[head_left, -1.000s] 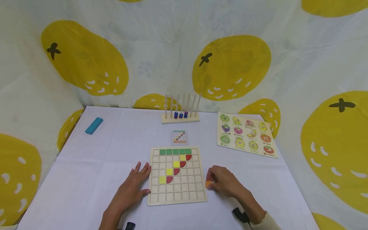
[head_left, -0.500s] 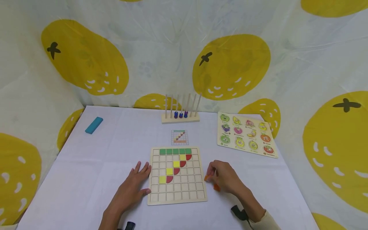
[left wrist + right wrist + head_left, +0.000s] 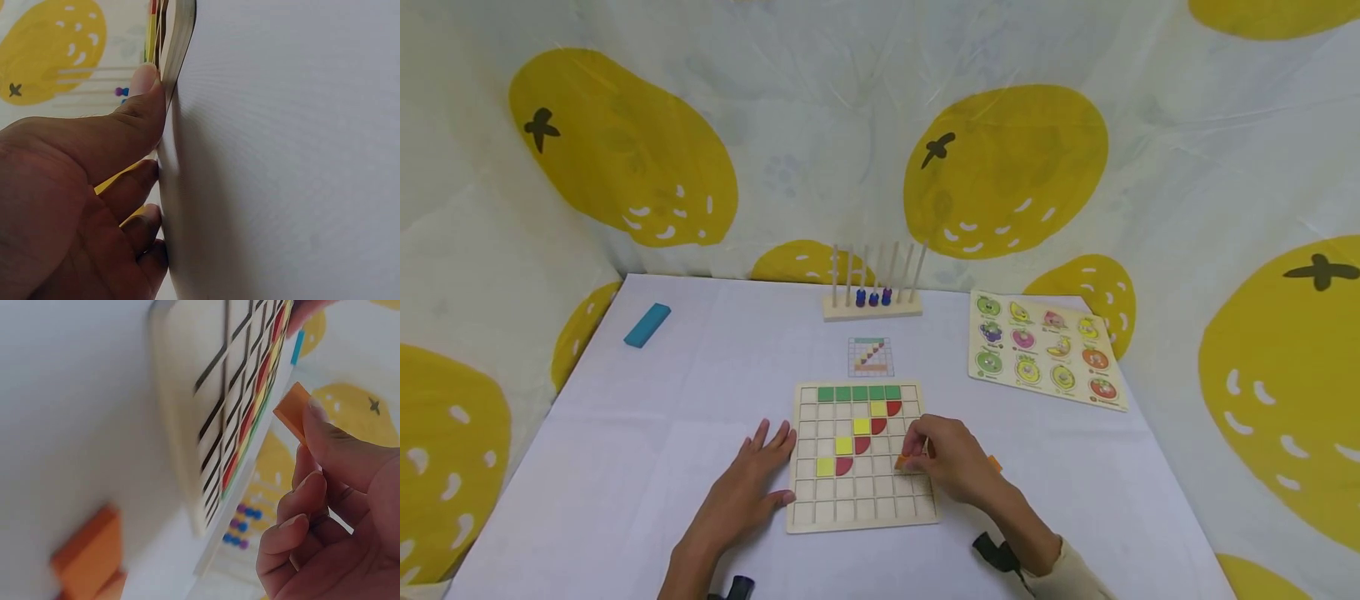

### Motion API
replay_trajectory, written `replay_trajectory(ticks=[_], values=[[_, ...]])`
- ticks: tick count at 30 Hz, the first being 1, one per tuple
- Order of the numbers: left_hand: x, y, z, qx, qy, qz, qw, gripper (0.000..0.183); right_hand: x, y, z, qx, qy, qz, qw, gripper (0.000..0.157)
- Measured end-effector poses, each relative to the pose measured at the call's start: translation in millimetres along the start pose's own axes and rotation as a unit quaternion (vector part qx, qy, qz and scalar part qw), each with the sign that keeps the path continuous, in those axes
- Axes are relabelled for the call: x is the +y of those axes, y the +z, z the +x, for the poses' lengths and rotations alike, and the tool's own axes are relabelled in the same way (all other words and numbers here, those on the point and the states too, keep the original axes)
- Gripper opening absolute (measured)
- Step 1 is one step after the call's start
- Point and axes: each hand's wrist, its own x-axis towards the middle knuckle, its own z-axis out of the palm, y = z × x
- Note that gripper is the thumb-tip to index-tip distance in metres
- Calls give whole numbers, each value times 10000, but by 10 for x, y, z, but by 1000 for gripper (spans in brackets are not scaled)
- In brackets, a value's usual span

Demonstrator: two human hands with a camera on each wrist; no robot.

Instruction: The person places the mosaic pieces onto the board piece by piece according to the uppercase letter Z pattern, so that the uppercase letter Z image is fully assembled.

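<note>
In the head view a wooden grid board bears a row of green tiles. Below them, yellow square tiles and red quarter-round tiles step down leftward. My left hand lies at the board's left edge, fingers spread, thumb and fingertips touching it. Over the board's right side, my right hand pinches an orange tile between thumb and fingers; the right wrist view shows it raised off the board. More orange tiles lie on the cloth to the right, partly hidden by the hand in the head view.
A small pattern card lies behind the board. Farther back stands a peg stand with a few beads. At the back right lies a fruit puzzle board, at the back left a teal block. White cloth covers the table.
My right hand has picked up an orange tile beside the board and carried it left over the grid. More orange tiles have come into sight behind it. The left hand stays in place.
</note>
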Motion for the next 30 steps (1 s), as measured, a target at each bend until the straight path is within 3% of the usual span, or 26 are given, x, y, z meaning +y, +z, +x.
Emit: replay_trajectory(ticks=[13,23,30], values=[[8,3,15,-12,-24,50,10000,98,-321,374,191,-551,-423,21,9976,24],[18,-25,2,-65,5,-7,10000,97,-561,622,307,-797,-511,-345,9949,22],[10,-32,-1,-29,64,25,10000,96,-668,712,350,-735,-704,-702,9923,21]])
